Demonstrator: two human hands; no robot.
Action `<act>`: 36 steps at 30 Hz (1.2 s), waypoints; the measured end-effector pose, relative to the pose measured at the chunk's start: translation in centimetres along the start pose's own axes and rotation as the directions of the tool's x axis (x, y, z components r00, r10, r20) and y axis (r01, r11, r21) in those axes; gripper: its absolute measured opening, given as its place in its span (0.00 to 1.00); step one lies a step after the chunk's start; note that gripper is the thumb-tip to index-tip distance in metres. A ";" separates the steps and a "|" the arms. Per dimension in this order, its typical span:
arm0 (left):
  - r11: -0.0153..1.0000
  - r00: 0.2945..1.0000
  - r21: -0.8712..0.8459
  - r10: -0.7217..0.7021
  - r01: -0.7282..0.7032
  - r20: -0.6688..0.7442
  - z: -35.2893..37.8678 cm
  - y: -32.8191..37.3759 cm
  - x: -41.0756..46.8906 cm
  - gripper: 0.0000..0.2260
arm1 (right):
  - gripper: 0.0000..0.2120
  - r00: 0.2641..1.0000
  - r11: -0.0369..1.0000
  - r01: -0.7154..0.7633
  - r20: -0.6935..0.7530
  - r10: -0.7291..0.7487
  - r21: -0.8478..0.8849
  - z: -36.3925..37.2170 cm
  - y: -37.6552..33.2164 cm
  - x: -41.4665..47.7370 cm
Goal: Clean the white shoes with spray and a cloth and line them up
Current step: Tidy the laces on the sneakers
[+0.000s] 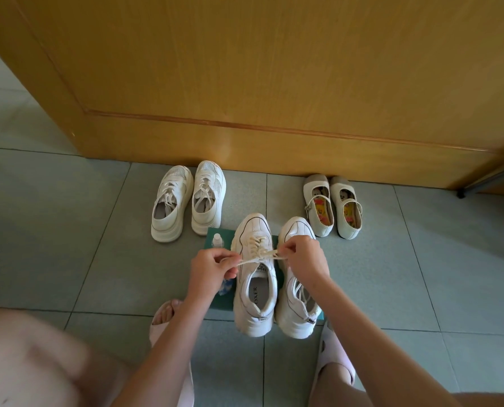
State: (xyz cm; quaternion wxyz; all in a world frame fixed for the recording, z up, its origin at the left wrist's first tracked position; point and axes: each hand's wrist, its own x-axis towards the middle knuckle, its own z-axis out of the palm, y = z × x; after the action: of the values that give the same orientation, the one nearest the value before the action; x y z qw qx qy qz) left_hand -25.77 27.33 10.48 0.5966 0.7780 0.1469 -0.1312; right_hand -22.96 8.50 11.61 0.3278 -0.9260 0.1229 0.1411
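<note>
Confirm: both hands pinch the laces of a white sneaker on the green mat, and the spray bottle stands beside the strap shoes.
One error. In the head view the left hand and right hand pinch the laces of the white sneaker on the green mat, but the spray bottle stands on that mat beside the sneaker, not by the strap shoes.

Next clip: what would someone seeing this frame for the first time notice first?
At centre, the left hand and right hand each pinch the laces of a white sneaker standing on a green pad beside its mate. Behind, near the wooden door, a second sneaker pair sits left and strapped flats right.
</note>
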 end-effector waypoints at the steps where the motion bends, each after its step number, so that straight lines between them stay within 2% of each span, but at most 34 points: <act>1: 1.000 1.000 -0.008 0.001 -0.001 -0.016 0.0 0.0 0.0 0.01 | 0.08 0.999 1.000 -0.021 -0.025 0.021 -0.010 -0.1 0.0 0.0; 5: 1.000 0.999 -0.006 0.019 -0.019 -0.048 0.1 0.0 0.2 0.00 | 0.11 0.992 0.991 -0.115 -0.051 0.119 0.066 -0.3 0.2 -0.1; 9: 0.999 0.998 -0.033 -0.005 0.002 -0.065 0.0 -0.3 0.5 0.01 | 0.10 0.982 0.962 -0.186 0.001 0.189 0.202 -0.4 0.5 -0.4; 14: 1.000 0.998 -0.024 -0.020 0.019 -0.061 0.0 -0.7 0.6 0.01 | 0.05 0.990 0.949 -0.130 0.084 0.110 0.289 -1.2 0.8 -0.4; 18: 0.998 0.998 0.035 -0.057 0.056 0.028 -0.3 -0.7 0.9 0.03 | 0.04 0.988 0.954 -0.103 0.141 0.065 0.281 -1.6 0.6 -0.6; 23: 0.998 0.996 0.039 -0.058 0.055 0.068 -1.0 -0.5 1.1 0.01 | 0.06 0.993 0.968 -0.077 0.108 0.052 0.241 -2.0 0.8 -0.7; 26: 0.998 1.000 0.058 -0.012 0.012 0.015 -1.2 -0.4 1.2 0.07 | 0.07 0.997 0.982 -0.047 0.068 0.035 0.181 -1.8 0.8 -0.4; 31: 0.984 0.992 0.147 0.114 -0.104 -0.062 -1.0 0.2 0.9 0.04 | 0.09 0.999 0.990 -0.036 0.011 0.035 0.136 -1.6 1.0 -0.3; 36: 0.982 0.988 0.156 0.120 -0.104 -0.097 -1.1 -0.2 1.0 0.03 | 0.09 0.999 0.990 -0.038 -0.019 0.041 0.139 -1.2 1.2 -0.1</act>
State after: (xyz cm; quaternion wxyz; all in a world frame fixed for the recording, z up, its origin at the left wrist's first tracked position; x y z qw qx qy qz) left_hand -24.86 28.50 10.20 0.5338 0.8338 0.1240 -0.0669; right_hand -23.26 6.85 11.88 0.3871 -0.8999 0.1543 0.1284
